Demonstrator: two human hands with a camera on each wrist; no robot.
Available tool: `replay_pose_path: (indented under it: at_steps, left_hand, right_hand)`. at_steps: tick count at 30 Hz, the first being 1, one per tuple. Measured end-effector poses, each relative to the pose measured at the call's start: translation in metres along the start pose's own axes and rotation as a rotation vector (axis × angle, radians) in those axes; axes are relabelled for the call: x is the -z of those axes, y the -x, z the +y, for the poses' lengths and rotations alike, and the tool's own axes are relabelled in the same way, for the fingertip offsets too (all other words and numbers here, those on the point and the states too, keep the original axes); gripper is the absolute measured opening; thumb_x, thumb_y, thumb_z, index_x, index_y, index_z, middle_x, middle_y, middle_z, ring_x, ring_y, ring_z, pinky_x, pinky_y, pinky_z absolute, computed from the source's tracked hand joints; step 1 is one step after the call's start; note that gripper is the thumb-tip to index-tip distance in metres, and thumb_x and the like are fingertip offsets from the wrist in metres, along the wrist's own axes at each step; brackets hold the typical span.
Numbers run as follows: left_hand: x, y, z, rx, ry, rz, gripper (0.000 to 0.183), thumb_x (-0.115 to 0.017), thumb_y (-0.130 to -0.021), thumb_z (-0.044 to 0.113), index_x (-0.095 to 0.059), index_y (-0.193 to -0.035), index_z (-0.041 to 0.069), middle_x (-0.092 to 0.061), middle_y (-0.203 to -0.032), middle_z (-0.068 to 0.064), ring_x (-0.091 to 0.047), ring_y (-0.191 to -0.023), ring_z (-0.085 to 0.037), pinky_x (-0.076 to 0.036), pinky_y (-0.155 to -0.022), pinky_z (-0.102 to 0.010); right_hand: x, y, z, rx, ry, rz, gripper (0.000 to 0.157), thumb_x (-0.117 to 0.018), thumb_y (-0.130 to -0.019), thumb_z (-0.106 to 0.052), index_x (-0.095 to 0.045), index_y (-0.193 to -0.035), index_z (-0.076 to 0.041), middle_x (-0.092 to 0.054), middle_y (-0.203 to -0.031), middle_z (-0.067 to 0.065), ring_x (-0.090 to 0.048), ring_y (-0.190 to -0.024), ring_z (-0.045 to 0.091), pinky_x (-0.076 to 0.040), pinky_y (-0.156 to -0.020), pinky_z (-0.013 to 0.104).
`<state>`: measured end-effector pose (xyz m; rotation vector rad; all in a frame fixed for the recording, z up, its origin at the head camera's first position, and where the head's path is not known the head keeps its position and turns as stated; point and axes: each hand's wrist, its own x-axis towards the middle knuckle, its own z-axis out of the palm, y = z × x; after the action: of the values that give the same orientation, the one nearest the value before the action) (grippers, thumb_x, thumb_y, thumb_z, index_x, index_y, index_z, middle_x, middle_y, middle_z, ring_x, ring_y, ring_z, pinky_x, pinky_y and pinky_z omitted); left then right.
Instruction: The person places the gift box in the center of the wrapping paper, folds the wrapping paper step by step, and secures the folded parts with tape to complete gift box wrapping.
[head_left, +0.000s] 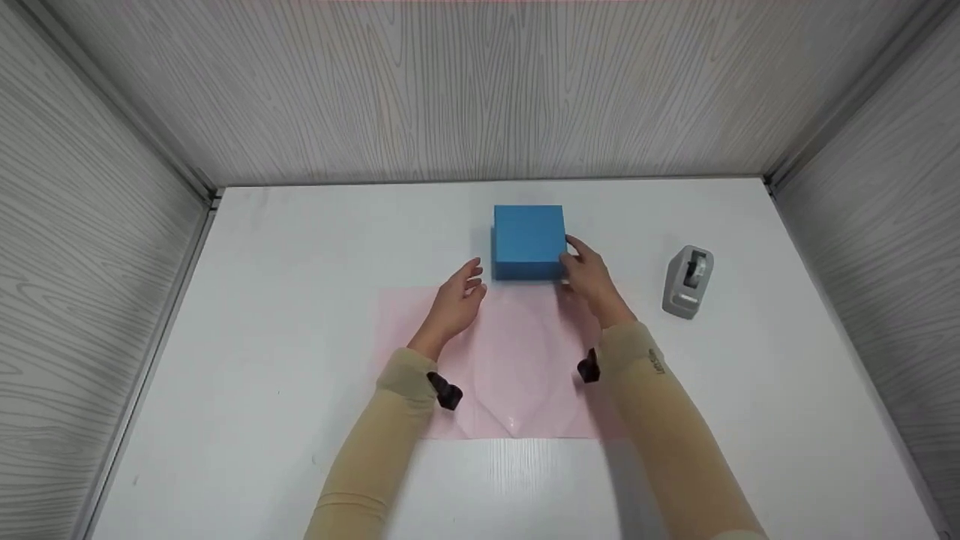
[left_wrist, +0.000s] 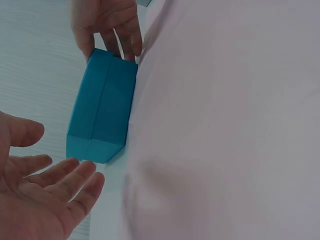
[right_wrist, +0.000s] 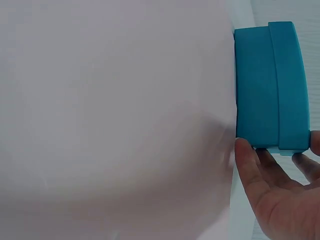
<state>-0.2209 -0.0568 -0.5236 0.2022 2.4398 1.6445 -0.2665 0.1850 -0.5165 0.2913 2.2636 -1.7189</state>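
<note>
A blue lidded box [head_left: 529, 234] sits on the white table, just beyond the far edge of a pink sheet [head_left: 517, 360]. My right hand [head_left: 587, 279] touches the box's right side with its fingertips; the right wrist view shows the fingers [right_wrist: 248, 162] spread along that end of the box [right_wrist: 260, 87]. On the other side, my left hand [head_left: 455, 304] hovers over the sheet's far left part, apart from the box. Its fingers are loosely extended toward the box's left side, and nothing is held in it.
A grey tape dispenser [head_left: 688, 282] stands to the right of my right hand. Wood-grain panels [head_left: 480, 90] close off the back and both sides of the table [head_left: 262, 300]. The sheet lies under both forearms, with visible creases.
</note>
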Motion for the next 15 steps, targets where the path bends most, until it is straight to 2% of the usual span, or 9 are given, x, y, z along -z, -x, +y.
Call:
replay_pose_path:
  at_steps: [8, 11, 15]
  left_hand:
    - [-0.005, -0.005, -0.001, 0.08, 0.003, -0.054, 0.06, -0.044, -0.102, 0.013, -0.02, -0.156, 0.007, -0.022, -0.16, -0.012, -0.023, -0.145, -0.028, -0.024, -0.115, -0.04]
    - [-0.006, -0.005, -0.001, 0.103, 0.017, -0.08, 0.063, -0.045, -0.102, 0.015, -0.017, -0.157, 0.008, -0.018, -0.161, -0.011, -0.02, -0.146, -0.028, -0.02, -0.116, -0.04]
    - [-0.006, -0.007, -0.002, 0.094, 0.079, -0.104, 0.065, -0.047, -0.102, 0.016, -0.014, -0.157, 0.007, -0.016, -0.162, -0.01, -0.018, -0.147, -0.024, -0.02, -0.116, -0.036]
  right_hand:
    - [-0.011, 0.003, -0.002, 0.007, -0.004, -0.02, 0.053, -0.042, -0.106, -0.024, -0.026, -0.156, -0.018, -0.042, -0.145, 0.019, -0.048, -0.128, 0.032, -0.045, -0.099, 0.048]
    - [-0.014, 0.003, -0.002, 0.014, 0.014, -0.01, 0.053, -0.043, -0.106, -0.023, -0.028, -0.156, -0.017, -0.044, -0.145, 0.02, -0.05, -0.127, 0.032, -0.046, -0.098, 0.048]
    - [-0.015, 0.002, 0.0, 0.046, 0.011, 0.012, 0.052, -0.045, -0.105, -0.02, -0.031, -0.155, -0.014, -0.047, -0.141, 0.021, -0.054, -0.121, 0.032, -0.048, -0.096, 0.047]
